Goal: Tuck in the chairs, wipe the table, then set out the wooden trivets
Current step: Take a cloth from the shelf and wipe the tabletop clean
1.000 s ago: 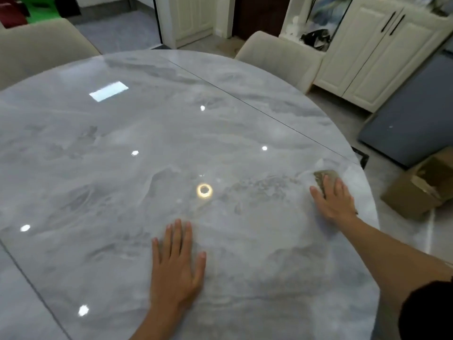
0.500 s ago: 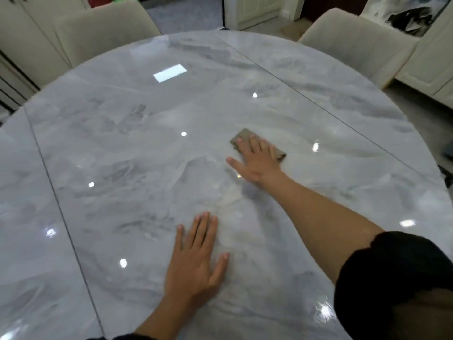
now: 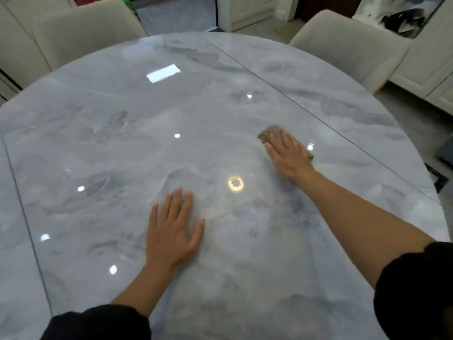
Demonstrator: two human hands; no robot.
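— On the tabletop [image 3: 122, 143], right of centre: the cloth?
— Yes. Grey-brown cloth [image 3: 270, 132] lies flat there, right hand [image 3: 290, 159] pressed on top, fingers [image 3: 284, 141] straight, slightly spread, not curled round it. One corner pokes out past the fingertips, another shows right of the palm.
— Left hand?
— Left hand [image 3: 171, 234] palm-down on bare marble, nearer the body, fingers [image 3: 177, 202] straight, a little apart, holding nothing. Well apart from the cloth.
— Chairs?
— Cream left chair [image 3: 85, 33] and right chair [image 3: 348, 47], backs just beside the far rim. Seats hidden.
— Else?
— Dark sleeves [image 3: 416, 290], lamp glare [image 3: 235, 184] between the hands, white cabinet [image 3: 429, 57] far right.
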